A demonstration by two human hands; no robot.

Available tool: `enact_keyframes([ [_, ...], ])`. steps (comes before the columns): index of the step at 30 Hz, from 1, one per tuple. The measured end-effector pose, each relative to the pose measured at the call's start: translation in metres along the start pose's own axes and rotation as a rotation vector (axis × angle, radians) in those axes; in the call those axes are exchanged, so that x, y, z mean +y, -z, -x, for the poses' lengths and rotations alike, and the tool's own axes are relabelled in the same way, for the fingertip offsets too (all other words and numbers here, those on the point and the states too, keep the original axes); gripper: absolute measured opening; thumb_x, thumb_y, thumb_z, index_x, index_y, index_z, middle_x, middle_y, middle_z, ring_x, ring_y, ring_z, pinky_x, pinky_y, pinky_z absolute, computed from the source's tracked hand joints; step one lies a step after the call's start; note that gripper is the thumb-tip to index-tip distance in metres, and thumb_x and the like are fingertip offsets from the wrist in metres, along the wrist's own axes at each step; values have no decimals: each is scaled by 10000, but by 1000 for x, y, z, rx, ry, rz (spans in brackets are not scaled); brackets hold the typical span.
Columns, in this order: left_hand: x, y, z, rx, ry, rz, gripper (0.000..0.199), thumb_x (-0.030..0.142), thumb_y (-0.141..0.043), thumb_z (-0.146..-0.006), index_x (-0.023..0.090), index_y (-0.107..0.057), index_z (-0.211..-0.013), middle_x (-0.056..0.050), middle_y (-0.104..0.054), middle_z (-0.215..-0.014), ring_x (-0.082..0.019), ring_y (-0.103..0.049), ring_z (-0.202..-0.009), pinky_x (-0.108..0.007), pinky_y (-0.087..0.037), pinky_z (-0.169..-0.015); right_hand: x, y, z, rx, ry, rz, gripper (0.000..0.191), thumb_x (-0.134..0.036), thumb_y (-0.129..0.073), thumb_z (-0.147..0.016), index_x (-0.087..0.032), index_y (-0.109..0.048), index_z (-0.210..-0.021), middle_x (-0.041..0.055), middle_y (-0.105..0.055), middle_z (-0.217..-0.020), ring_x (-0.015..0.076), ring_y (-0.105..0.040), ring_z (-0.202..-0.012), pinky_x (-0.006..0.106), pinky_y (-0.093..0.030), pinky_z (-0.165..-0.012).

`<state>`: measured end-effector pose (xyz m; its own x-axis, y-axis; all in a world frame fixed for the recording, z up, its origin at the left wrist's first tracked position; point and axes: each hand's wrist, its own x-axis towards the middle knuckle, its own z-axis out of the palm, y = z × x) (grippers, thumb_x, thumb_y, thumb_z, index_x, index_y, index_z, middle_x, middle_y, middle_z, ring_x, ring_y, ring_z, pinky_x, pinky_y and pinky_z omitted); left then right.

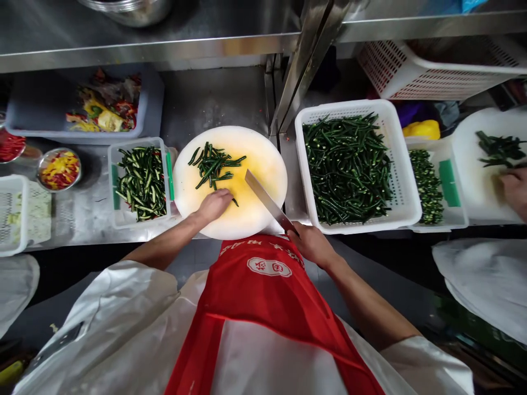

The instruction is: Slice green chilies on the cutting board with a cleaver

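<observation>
A round white cutting board [263,148] lies in front of me, stained yellow in the middle. Toward its back left sits a loose pile of dark green chili peppers [212,164]. My left hand [216,204] is closed at the board's front left, with the tip of one green chili [235,202] poking out beside the fingers. In my right hand [310,241] is the handle of a kitchen knife [267,197]. Its blade slants up and left over the board, apart from the chilies.
Left stands a clear container [142,184] of sliced green chilies; behind it, a grey bin [41,107] with pepper scraps. Right is a white basket [405,192] full of whole chilies. A co-worker's hand [514,189] is at another board [473,159]. A steel shelf edge [164,52] runs above.
</observation>
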<state>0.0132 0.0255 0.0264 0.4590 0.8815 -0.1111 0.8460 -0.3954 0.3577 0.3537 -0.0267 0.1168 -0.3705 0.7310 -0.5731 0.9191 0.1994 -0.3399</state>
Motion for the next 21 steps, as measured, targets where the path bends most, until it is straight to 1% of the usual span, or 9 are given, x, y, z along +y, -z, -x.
enact_keyframes([
  [2,13,-10,9,40,-37,13,285,220,-404,-969,184,-686,-991,-88,-667,-1043,-209,-612,-999,-345,-518,-898,-5,2,0,-22,42,0,272,-338,-358,-1008,-193,-589,-1001,81,-719,-941,202,-654,-834,278,-307,-651],
  [4,22,-20,14,124,-50,39,289,231,-400,-980,176,-683,-986,-94,-674,-1045,-207,-619,-992,-351,-528,-892,-11,6,2,-61,90,-1,269,-330,-347,-1011,-200,-581,-992,74,-717,-932,197,-652,-823,280,-299,-644],
  [6,26,-28,15,207,-55,60,282,239,-409,-982,170,-682,-975,-96,-681,-1022,-205,-626,-971,-353,-536,-877,-16,12,5,-100,117,16,276,-329,-337,-1015,-200,-575,-964,73,-715,-914,197,-649,-806,286,-288,-635],
  [8,25,-33,15,255,-64,72,272,237,-417,-981,169,-679,-970,-93,-684,-1009,-203,-628,-958,-357,-538,-873,-19,18,8,-126,129,46,284,-339,-335,-1018,-198,-570,-939,78,-712,-904,198,-646,-794,293,-278,-631],
  [11,23,-35,15,268,-70,92,265,234,-417,-980,174,-675,-964,-91,-686,-1011,-201,-627,-948,-366,-536,-872,-19,26,12,-154,129,65,299,-357,-330,-1022,-196,-562,-926,83,-707,-888,197,-638,-774,297,-272,-621],
  [13,22,-34,15,263,-67,108,263,235,-417,-980,174,-672,-960,-92,-686,-1018,-201,-626,-947,-367,-533,-871,-19,27,12,-168,134,61,310,-363,-319,-1025,-194,-560,-928,84,-705,-882,198,-636,-764,295,-273,-614],
  [15,23,-34,15,261,-62,123,262,234,-416,-979,176,-671,-958,-90,-687,-1022,-201,-625,-950,-368,-530,-876,-22,22,6,-178,130,72,302,-352,-315,-1026,-187,-559,-956,93,-707,-892,206,-642,-771,295,-278,-613],
  [18,24,-36,16,263,-63,126,260,234,-417,-977,179,-670,-955,-86,-690,-1024,-199,-628,-940,-371,-528,-878,-30,10,-10,-189,109,110,265,-297,-319,-1022,-165,-548,-1027,110,-716,-907,219,-658,-798,293,-292,-626],
  [21,23,-36,18,270,-87,131,253,234,-423,-975,177,-667,-942,-81,-691,-1013,-191,-630,-924,-359,-533,-867,-35,0,-24,-168,97,117,252,-295,-332,-1019,-162,-545,-1029,113,-720,-927,222,-665,-824,290,-303,-637],
])
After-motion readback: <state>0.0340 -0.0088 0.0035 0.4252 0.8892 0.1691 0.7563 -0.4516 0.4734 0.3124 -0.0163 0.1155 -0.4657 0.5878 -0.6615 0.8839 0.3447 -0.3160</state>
